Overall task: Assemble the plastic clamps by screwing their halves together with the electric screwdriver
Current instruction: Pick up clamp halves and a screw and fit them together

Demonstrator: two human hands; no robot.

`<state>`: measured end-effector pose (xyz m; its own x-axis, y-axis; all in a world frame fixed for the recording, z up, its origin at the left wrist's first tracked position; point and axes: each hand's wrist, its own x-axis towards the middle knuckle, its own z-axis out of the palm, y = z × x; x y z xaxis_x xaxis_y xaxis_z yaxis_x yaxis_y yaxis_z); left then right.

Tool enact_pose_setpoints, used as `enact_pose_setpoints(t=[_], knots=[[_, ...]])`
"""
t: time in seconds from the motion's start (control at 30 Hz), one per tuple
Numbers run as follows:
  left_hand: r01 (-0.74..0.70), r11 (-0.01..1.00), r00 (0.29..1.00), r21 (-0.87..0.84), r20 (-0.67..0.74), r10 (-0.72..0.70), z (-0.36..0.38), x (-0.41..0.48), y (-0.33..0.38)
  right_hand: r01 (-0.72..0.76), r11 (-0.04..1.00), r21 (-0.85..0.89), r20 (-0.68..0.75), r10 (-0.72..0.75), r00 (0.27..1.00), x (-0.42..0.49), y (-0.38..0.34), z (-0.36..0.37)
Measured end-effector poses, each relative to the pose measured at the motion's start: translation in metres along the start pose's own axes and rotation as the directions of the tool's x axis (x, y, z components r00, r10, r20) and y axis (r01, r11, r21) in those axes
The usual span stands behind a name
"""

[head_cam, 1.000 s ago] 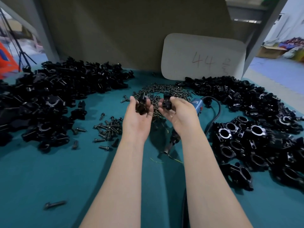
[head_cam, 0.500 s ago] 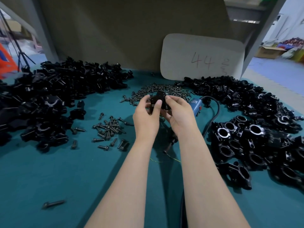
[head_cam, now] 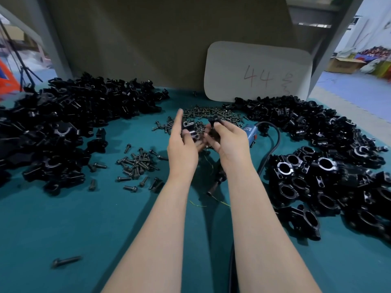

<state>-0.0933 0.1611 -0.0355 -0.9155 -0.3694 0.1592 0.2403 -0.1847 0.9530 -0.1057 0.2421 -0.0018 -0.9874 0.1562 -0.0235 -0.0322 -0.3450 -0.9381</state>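
Note:
Above the middle of the green table, my left hand point(head_cam: 182, 146) holds a black clamp half point(head_cam: 189, 129) in its curled fingers, with the index finger pointing straight up. Just to its right, my right hand point(head_cam: 227, 140) pinches a second black clamp half point(head_cam: 213, 122). A small gap separates the two halves. The electric screwdriver point(head_cam: 250, 133), blue-bodied, lies on the table under my right wrist, its bit end point(head_cam: 214, 186) showing beside my right forearm.
Loose clamp halves are heaped at the left point(head_cam: 63, 123) and back right point(head_cam: 296, 119). Assembled clamps point(head_cam: 317, 178) lie at the right. Screws lie behind my hands point(head_cam: 209, 114) and left of them point(head_cam: 137, 163). A white board point(head_cam: 258, 72) leans at the back.
Half a second ago both hands pressed the two halves together. Now the halves are apart again and my left index finger has straightened upward.

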Motion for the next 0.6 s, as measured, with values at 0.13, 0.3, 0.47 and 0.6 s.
enact_pose_setpoints(t=[0.13,0.3,0.47,0.6], knots=[[0.104,0.985,0.994,-0.138,0.034,-0.100,-0.0004,0.0018,0.0023,0.292,0.860,-0.419,0.046,-0.302,0.952,0.0013,0.0017,-0.0032],[0.199,0.950,0.980,-0.239,0.058,-0.191,-0.0033,0.0062,0.0009,0.349,0.824,-0.447,0.076,-0.354,0.932,-0.0009,0.0023,-0.0035],[0.231,0.926,0.973,-0.297,0.098,-0.211,-0.0049,0.0074,0.0055,0.362,0.871,-0.332,0.177,-0.320,0.931,-0.0003,-0.0012,-0.0076],[0.280,0.922,0.955,-0.268,0.178,-0.238,-0.0031,0.0054,0.0081,0.346,0.858,-0.379,0.220,-0.280,0.934,0.0024,-0.0011,-0.0093]])
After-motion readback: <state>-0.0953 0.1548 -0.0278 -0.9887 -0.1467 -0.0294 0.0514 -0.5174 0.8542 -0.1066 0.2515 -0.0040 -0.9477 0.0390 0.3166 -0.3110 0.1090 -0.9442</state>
